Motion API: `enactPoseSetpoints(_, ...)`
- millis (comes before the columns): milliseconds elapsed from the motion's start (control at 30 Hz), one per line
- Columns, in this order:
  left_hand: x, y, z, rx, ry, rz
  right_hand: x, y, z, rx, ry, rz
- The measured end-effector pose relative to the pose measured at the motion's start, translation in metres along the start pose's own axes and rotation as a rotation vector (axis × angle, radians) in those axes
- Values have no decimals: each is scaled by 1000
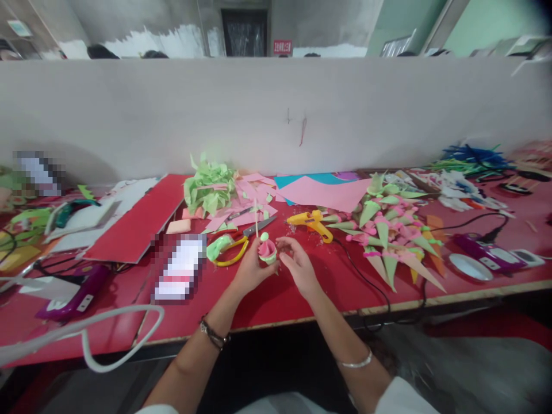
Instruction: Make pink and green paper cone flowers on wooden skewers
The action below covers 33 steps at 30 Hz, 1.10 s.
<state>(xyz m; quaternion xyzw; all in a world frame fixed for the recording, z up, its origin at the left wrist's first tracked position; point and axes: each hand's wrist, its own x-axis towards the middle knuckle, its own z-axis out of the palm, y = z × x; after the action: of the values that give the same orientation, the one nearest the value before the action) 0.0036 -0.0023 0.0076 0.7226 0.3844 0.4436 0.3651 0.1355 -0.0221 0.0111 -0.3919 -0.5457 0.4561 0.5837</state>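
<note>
Presently we record the left hand [252,270] pinching a pink-and-green paper ice-cream cone [268,250] between its fingers [269,268], the right hand [302,270] just beside, fingers curled, slightly spread.

Round pink-and-green ornament [268,248] held before blades of yellow-handled metal scissors [250,230] | curly light-green strips [211,185] piled behind scissors | yellow plastic glue gun [311,221] placed left of pointed pink-and-green cones [383,231] on red tabletop [267,302]

red sign [283,47] | far wall [328,26] | white chinese characters, too small to read
</note>
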Motion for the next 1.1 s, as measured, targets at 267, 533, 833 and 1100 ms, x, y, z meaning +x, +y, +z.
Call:
enactPoseSetpoints(267,-4,10,3,292,105,150,-11,10,-8,-219,-294,-31)
enactPoseSetpoints(533,-5,15,7,365,-79,355,-13,34,3,-10,-98,165)
enactPoseSetpoints(833,-5,14,2,273,-100,433,-13,41,-4,-305,-83,-5)
enactPoseSetpoints(1100,-5,18,1,231,-162,415,-13,24,-4,-586,-65,-103)
